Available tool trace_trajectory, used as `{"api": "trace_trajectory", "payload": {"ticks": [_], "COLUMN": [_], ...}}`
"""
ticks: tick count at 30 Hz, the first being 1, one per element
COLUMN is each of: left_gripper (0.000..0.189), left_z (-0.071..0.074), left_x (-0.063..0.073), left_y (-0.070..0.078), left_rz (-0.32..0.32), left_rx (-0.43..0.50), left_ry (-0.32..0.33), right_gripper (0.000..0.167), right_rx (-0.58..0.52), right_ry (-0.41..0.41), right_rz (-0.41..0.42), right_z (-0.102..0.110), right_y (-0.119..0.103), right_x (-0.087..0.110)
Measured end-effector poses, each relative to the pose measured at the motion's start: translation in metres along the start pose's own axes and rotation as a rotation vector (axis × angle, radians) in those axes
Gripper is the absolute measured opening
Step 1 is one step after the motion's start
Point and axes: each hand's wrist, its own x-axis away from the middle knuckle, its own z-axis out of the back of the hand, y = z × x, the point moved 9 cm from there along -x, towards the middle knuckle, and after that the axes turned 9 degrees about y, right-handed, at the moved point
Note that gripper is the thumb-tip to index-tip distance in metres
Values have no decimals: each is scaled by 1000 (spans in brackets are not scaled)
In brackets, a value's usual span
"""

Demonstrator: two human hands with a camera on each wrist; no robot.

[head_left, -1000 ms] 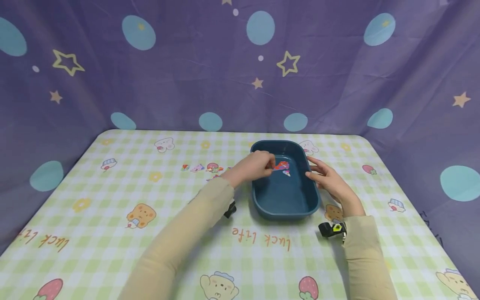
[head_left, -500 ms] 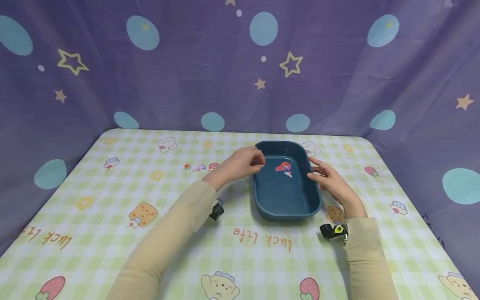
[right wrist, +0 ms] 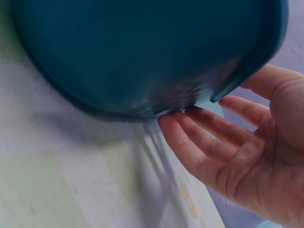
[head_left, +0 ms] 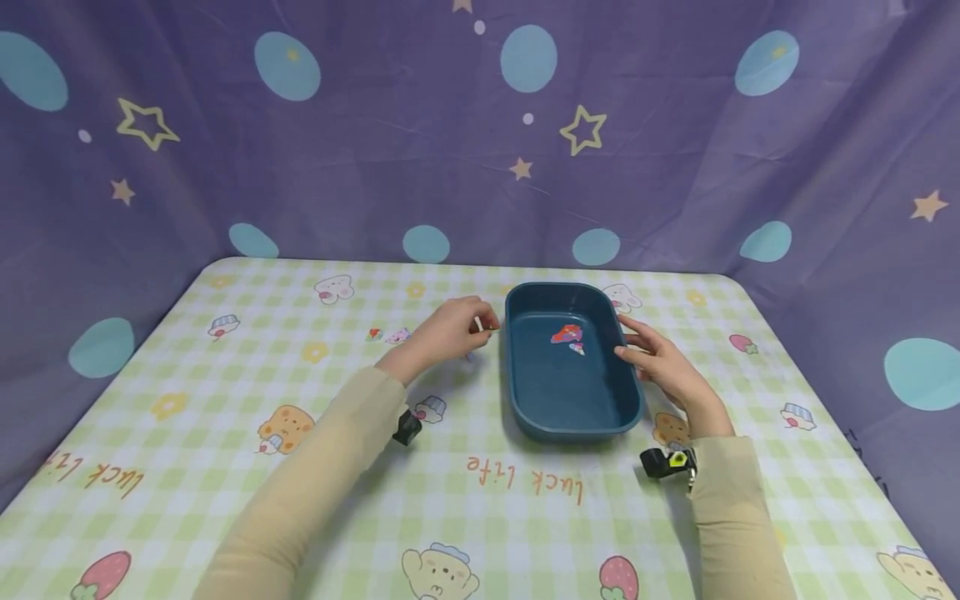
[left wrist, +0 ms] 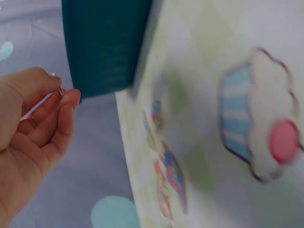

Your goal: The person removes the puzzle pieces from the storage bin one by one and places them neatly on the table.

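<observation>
My left hand (head_left: pixel 452 327) is just left of the blue plastic bin (head_left: pixel 573 400), above the table. Its thumb and forefinger pinch a small thin flat piece (left wrist: pixel 61 90), seen nearly edge-on in the left wrist view; its picture does not show. Against the bin's right side, my right hand (head_left: pixel 663 362) has its thumb at the rim and its fingers along the outer wall. Inside the bin lie a red-and-purple cutout piece (head_left: pixel 567 334) and a small ice-cream-shaped piece (head_left: pixel 577 348). Several colourful pieces (left wrist: pixel 173 175) rest on the table under my left hand, mostly hidden in the head view.
Left of my left hand lie a red-flower piece (head_left: pixel 374 334) and a pale purple piece (head_left: pixel 397 336). A checked cloth (head_left: pixel 510 533) with printed cartoons covers the table. Behind it hangs a purple curtain (head_left: pixel 375 192) with stars and dots.
My left hand has moved left, from over the inside of the bin to outside its left rim, with the small piece showing at its fingertips. My right hand stays at the bin.
</observation>
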Motion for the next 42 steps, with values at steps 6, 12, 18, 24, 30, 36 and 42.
{"api": "trace_trajectory", "payload": {"ticks": [6, 12, 18, 24, 30, 36, 42], "left_gripper": [14, 14, 11, 13, 7, 8, 7], "left_z": [7, 13, 12, 13, 15, 16, 16], "left_x": [11, 21, 31, 38, 42, 46, 48], "left_y": [-23, -47, -69, -82, -92, -97, -99], "left_rz": [51, 117, 164, 192, 206, 222, 209], "left_rx": [-22, -18, -42, -67, -105, -134, -175], "left_ry": [28, 47, 24, -2, -16, -49, -91], "right_gripper": [65, 65, 65, 65, 65, 64, 65], "right_rx": [4, -2, -16, -7, -6, -8, -9], "right_ry": [1, 0, -7, 0, 1, 0, 10], "right_rz": [4, -2, -9, -10, -11, -25, -23], "right_z": [1, 0, 0, 0, 0, 0, 0], "right_y": [0, 1, 2, 1, 0, 1, 1], "right_x": [0, 0, 0, -1, -1, -1, -1]}}
